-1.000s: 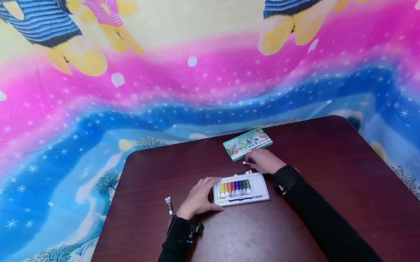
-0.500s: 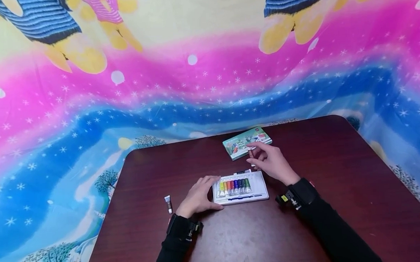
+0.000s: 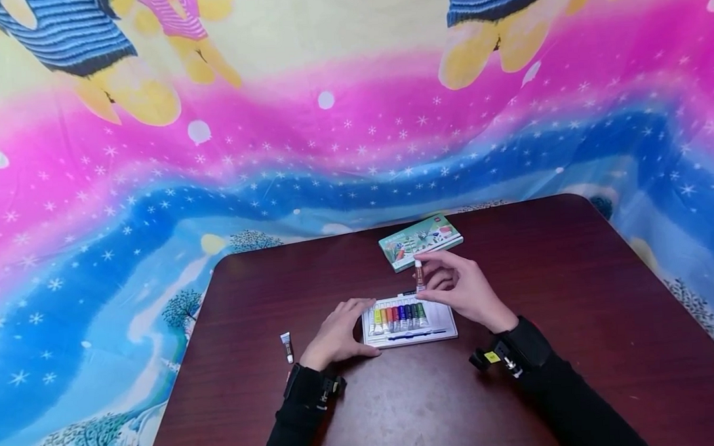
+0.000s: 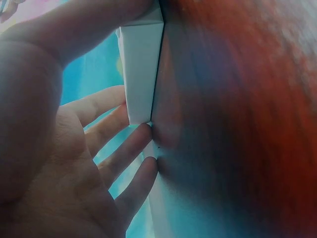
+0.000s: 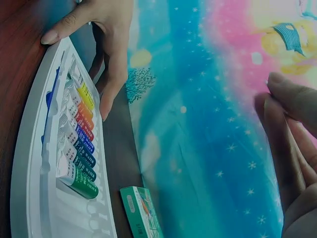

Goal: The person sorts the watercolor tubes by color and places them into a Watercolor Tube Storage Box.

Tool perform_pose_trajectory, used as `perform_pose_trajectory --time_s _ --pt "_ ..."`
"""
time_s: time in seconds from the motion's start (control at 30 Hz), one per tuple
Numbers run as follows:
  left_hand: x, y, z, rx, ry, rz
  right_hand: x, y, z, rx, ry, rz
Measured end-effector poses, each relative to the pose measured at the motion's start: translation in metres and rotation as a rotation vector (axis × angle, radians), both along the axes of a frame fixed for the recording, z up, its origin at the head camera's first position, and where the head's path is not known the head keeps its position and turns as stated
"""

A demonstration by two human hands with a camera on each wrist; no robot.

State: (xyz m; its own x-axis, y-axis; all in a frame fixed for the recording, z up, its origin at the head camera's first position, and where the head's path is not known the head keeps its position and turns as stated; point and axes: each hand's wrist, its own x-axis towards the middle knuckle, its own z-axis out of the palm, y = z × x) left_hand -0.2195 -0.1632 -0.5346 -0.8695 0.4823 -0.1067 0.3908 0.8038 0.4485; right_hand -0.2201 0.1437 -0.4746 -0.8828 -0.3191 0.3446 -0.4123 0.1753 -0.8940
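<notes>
In the head view a white plastic tray [image 3: 442, 320] holds a row of paint tubes [image 3: 398, 317], yellow through green, with vacant slots at the right end. A blue paintbrush [image 3: 417, 336] lies in its front groove. My left hand [image 3: 337, 335] holds the tray's left end, thumb at the front corner and fingers at the back edge. My right hand [image 3: 462, 288] pinches a brown paint tube [image 3: 419, 276] by its two ends between thumb and index finger, white cap upward, above the tray's back edge. The right wrist view hides nearly all of that tube behind the fingers.
A green illustrated box [image 3: 421, 240] lies at the table's back edge. Left of my left hand lies another brown paint tube [image 3: 287, 347]. Behind the tray a dark-labelled tube [image 3: 404, 293] partly shows. A printed cloth [image 3: 354, 144] hangs behind the table [image 3: 511, 244].
My right hand has lifted the brown tube off the table behind the tray, turned it upright and brought it nearer the tray. The left hand stays in place.
</notes>
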Motion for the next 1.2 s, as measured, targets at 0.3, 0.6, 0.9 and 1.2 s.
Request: perform_pose_trajectory --time_s 0.3,0.6,0.9,1.2 --pt "0.001 0.001 -0.002 0.0 -0.004 0.005 0.008 0.008 -0.011 0.09 0.006 -0.06" --pt "-0.001 0.0 -0.003 -0.012 0.006 0.01 0.005 0.01 -0.046 0.191 -0.132 -0.054" --pt "-0.001 0.001 -0.001 -0.002 0.009 -0.004 0.0 0.005 -0.072 0.341 -0.197 -0.052" --pt "0.0 0.0 -0.001 0.0 0.007 -0.002 0.0 0.004 -0.072 0.371 -0.143 -0.051"
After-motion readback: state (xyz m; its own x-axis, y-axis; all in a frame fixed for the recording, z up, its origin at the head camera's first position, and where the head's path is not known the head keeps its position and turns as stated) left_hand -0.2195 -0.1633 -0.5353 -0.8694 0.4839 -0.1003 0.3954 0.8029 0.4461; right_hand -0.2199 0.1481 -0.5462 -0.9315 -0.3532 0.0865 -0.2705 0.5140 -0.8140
